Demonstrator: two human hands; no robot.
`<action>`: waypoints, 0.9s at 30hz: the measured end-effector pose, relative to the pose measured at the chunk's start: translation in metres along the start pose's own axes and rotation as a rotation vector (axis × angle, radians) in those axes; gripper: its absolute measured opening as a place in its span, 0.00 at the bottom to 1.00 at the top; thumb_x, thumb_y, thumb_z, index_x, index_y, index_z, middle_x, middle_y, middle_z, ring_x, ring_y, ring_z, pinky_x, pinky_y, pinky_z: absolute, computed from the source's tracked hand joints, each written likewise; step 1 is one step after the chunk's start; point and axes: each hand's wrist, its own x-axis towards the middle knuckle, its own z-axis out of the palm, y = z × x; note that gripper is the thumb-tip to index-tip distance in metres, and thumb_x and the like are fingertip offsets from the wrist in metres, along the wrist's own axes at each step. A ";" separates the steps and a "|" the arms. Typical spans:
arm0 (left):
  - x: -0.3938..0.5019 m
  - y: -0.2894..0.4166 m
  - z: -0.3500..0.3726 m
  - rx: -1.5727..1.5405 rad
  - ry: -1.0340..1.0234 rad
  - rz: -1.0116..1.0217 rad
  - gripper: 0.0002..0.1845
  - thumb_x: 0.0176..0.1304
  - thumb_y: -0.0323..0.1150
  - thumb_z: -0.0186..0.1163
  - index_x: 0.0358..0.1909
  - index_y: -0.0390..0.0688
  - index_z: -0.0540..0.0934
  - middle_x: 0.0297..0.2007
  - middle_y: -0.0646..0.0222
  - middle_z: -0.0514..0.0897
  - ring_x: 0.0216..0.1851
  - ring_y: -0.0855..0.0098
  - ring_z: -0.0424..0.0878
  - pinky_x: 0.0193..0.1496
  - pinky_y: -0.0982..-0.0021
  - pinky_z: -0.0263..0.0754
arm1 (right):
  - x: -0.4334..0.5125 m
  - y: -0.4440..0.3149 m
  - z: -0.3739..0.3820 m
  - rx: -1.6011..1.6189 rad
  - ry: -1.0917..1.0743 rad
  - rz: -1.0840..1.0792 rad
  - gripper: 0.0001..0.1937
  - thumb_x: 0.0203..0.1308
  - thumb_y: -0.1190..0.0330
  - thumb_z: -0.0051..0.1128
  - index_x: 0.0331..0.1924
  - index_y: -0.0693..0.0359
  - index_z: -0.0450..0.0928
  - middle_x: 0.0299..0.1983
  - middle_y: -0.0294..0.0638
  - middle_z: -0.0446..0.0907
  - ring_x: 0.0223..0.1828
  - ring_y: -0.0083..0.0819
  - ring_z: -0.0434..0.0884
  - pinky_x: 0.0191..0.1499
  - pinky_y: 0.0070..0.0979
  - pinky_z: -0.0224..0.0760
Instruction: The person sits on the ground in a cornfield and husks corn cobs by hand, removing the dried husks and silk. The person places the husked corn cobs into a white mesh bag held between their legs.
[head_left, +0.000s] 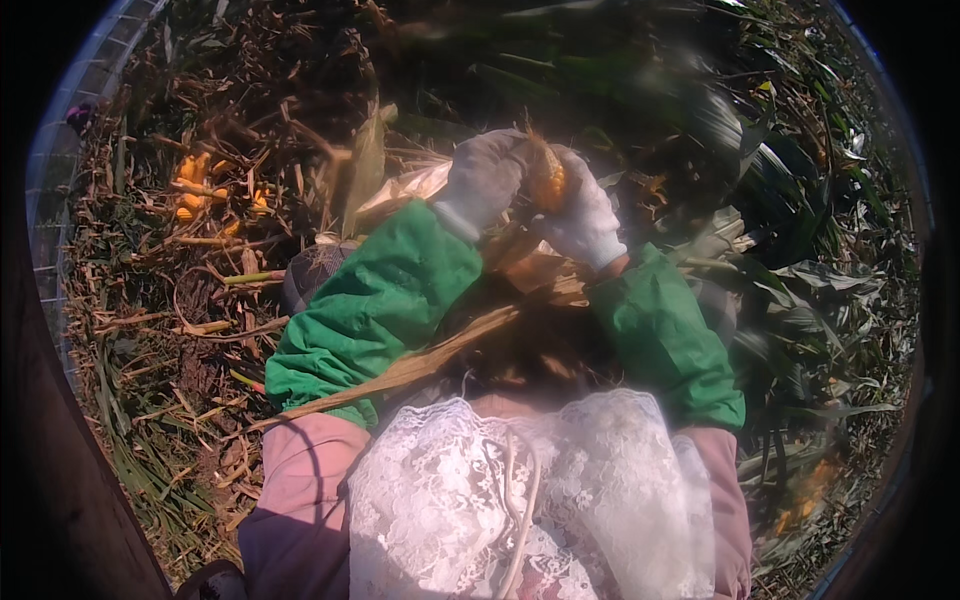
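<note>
A yellow ear of corn (550, 184), with brown silk at its upper end, is raised in front of me. My right hand (583, 210), in a pale work glove, wraps around its right side. Curled against the ear's left side is my left hand (487, 174), gloved in a dirtier grey-white; its fingertips are hidden, so whether they pinch husk or kernels is unclear. Dry husk leaves (529, 266) hang below the hands. Another pale husk (409, 187) spreads left of my left hand. Green sleeves cover both forearms.
Several bare yellow ears (196, 184) lie on the stalk litter at left. More yellow ears (806, 495) are at lower right, blurred. Green corn leaves (817, 277) heap up on the right. A long dry leaf (420, 367) crosses my lap beside white lace cloth (442, 487).
</note>
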 end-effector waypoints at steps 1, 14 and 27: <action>0.003 -0.001 0.002 0.057 0.032 0.130 0.10 0.62 0.24 0.49 0.42 0.39 0.78 0.34 0.62 0.81 0.29 0.73 0.81 0.23 0.73 0.78 | 0.000 0.003 0.005 0.185 0.017 -0.034 0.37 0.43 0.66 0.70 0.60 0.60 0.64 0.51 0.41 0.75 0.50 0.36 0.77 0.52 0.30 0.72; -0.006 0.000 -0.022 -0.693 -0.414 -0.261 0.13 0.64 0.39 0.57 0.39 0.38 0.77 0.33 0.71 0.78 0.38 0.73 0.77 0.43 0.75 0.72 | 0.034 0.059 -0.039 1.230 0.415 0.073 0.17 0.59 0.55 0.60 0.45 0.55 0.72 0.36 0.35 0.74 0.37 0.28 0.76 0.39 0.29 0.74; -0.006 -0.020 0.011 0.727 -0.487 -0.005 0.27 0.58 0.43 0.53 0.58 0.42 0.70 0.52 0.56 0.76 0.53 0.59 0.74 0.58 0.65 0.67 | 0.023 0.047 -0.016 1.149 0.217 0.003 0.18 0.60 0.66 0.58 0.52 0.59 0.70 0.43 0.39 0.77 0.42 0.29 0.77 0.44 0.27 0.73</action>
